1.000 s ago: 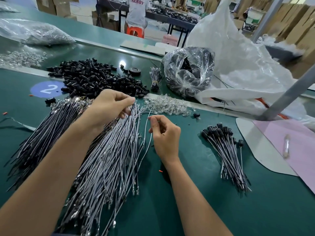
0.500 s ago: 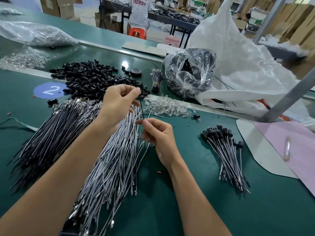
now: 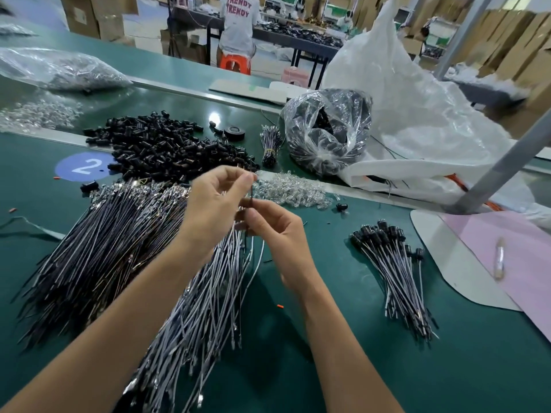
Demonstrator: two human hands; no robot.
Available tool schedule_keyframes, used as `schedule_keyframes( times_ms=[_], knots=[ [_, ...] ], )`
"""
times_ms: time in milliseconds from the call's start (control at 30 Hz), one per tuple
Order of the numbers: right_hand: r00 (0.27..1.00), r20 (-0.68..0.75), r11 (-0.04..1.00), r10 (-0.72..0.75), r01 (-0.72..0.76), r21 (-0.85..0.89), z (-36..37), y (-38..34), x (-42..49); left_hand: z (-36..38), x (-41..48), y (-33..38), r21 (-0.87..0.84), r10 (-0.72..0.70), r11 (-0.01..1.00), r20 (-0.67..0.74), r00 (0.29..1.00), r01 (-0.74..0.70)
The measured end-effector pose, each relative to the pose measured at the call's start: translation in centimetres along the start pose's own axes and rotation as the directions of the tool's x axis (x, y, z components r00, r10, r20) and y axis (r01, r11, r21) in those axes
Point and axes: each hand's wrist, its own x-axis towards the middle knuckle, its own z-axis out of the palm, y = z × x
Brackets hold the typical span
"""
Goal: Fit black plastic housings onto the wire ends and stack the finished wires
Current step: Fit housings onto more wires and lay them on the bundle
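Pinching wire (image 3: 252, 192) — left hand (image 3: 213, 204) above, right hand (image 3: 278, 234) below.

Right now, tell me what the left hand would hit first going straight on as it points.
Probably the heap of clear pieces just beyond the left hand; its height above the table is unclear, so it might pass over them.

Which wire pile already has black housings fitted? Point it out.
The small pile to the right of the right hand: black housings cap its far ends. The dark pile and the grey pile at left show only bare metal terminals.
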Motion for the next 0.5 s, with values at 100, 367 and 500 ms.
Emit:
schedule_keyframes(
  times_ms=[100,367,500],
  knots=[
    [0.996,-0.072,0.999,-0.044,0.045,0.005,0.3,-0.2,-0.2,0.2,-0.8,-0.5,0.022,-0.006,1.000,0.080,0.997,0.005],
    [0.976,-0.207,0.995,-0.066,0.079,0.053,-1.1,-0.8,-0.8,-6.5,0.2,-1.0,0.858,0.053,0.514,-0.009,0.999,-0.020],
    [0.960,-0.255,0.993,-0.115,0.116,-0.009,-1.3,-0.9,-1.1,-5.8,-0.3,-1.9,0.983,-0.074,0.169,0.079,0.994,-0.066]
  ],
)
